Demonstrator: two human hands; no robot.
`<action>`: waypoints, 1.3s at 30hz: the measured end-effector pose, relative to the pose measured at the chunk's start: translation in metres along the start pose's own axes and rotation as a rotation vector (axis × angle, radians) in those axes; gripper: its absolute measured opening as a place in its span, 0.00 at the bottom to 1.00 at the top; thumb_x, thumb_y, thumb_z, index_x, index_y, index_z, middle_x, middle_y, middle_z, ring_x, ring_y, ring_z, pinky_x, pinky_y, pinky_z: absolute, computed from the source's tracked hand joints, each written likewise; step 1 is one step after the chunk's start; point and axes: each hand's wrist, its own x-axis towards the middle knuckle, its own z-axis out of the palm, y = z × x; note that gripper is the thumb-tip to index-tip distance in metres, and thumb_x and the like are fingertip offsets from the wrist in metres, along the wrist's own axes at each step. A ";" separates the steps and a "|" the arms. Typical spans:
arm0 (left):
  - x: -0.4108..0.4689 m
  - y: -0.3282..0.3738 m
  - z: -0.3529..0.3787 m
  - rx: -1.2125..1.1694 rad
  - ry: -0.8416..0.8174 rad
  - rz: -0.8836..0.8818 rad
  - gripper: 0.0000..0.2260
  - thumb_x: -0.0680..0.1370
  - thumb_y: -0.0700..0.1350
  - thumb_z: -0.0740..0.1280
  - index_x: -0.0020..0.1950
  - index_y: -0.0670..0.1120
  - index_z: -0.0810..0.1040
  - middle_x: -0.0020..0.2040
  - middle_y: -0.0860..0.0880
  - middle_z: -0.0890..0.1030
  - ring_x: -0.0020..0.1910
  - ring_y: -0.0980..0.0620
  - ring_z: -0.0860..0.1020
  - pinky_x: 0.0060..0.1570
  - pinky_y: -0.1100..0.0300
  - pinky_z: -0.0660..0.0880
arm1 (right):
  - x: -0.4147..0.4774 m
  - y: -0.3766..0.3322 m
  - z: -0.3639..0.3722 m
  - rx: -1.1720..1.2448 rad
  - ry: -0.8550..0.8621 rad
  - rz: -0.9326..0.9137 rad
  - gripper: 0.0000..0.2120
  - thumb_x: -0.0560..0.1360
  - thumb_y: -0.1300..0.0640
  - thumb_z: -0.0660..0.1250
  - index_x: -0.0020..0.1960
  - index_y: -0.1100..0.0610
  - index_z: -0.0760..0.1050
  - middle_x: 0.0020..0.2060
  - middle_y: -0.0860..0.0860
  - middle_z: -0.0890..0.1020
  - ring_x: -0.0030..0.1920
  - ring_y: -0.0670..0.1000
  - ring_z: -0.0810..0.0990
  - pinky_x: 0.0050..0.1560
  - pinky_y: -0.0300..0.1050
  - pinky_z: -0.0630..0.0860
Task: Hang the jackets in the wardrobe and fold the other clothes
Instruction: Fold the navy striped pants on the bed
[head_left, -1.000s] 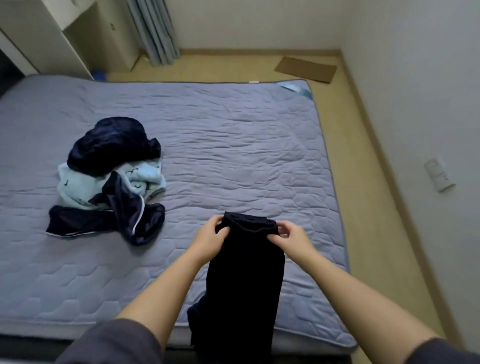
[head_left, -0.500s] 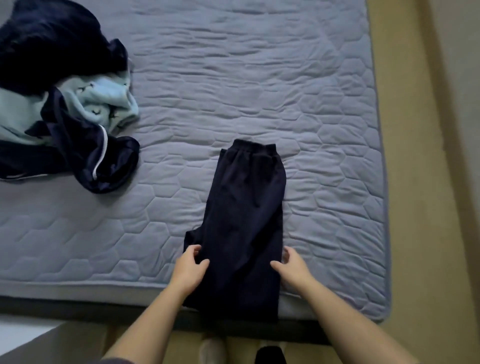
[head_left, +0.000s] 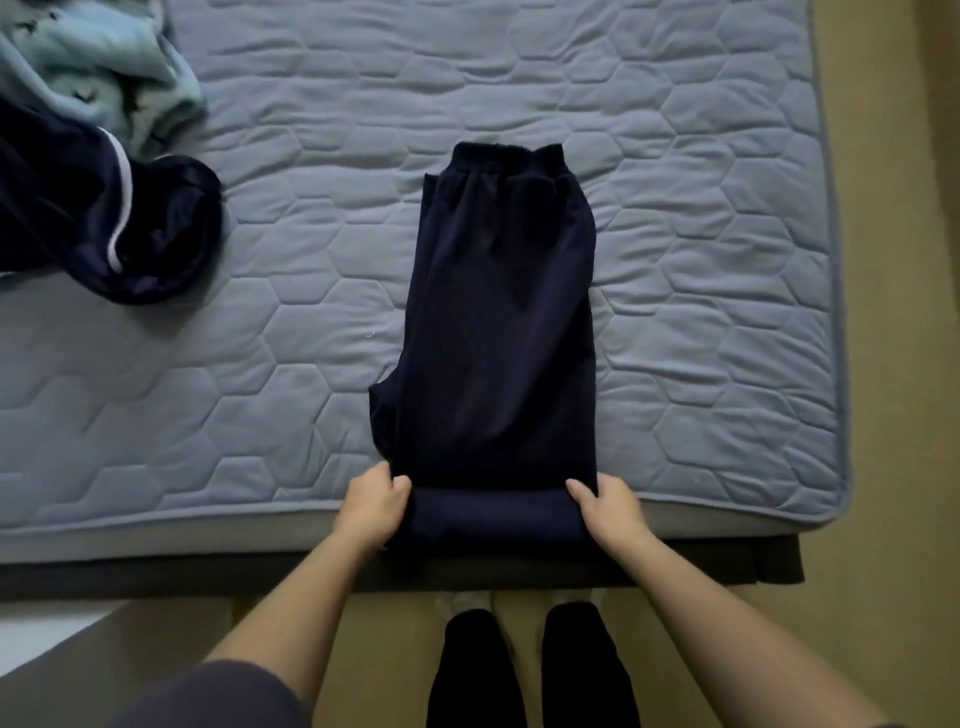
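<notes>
As dark trousers (head_left: 498, 312) lie on the mattress (head_left: 701, 260), left hand (head_left: 371, 501) and right hand (head_left: 608, 506) gripping their folded lower end

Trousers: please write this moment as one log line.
step: fold trousers | left hand: grips lower fold | right hand: grips lower fold | on: bed | pile: far left

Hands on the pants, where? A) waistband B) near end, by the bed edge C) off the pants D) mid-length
B: left hand and right hand grip the pants at the near end by the bed edge; the waistband lies free at the far end.
</notes>
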 end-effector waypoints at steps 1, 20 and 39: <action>-0.001 0.001 0.000 -0.021 -0.014 -0.007 0.06 0.78 0.42 0.57 0.46 0.40 0.69 0.57 0.33 0.76 0.56 0.37 0.74 0.46 0.54 0.64 | -0.003 0.001 0.002 -0.024 0.021 -0.018 0.16 0.80 0.54 0.61 0.62 0.63 0.75 0.57 0.60 0.80 0.59 0.60 0.76 0.56 0.47 0.71; 0.008 0.008 -0.009 0.003 0.595 0.228 0.13 0.78 0.55 0.58 0.50 0.45 0.69 0.47 0.44 0.75 0.49 0.40 0.75 0.42 0.49 0.69 | 0.020 -0.012 -0.001 0.180 0.407 -0.162 0.07 0.80 0.53 0.57 0.47 0.56 0.69 0.42 0.53 0.77 0.44 0.55 0.75 0.43 0.45 0.66; 0.130 0.141 -0.072 -0.003 0.711 0.322 0.14 0.79 0.56 0.55 0.45 0.47 0.69 0.47 0.38 0.80 0.46 0.36 0.77 0.39 0.52 0.64 | 0.143 -0.140 -0.071 0.060 0.518 -0.299 0.19 0.80 0.41 0.50 0.43 0.54 0.67 0.41 0.54 0.76 0.46 0.59 0.75 0.42 0.48 0.64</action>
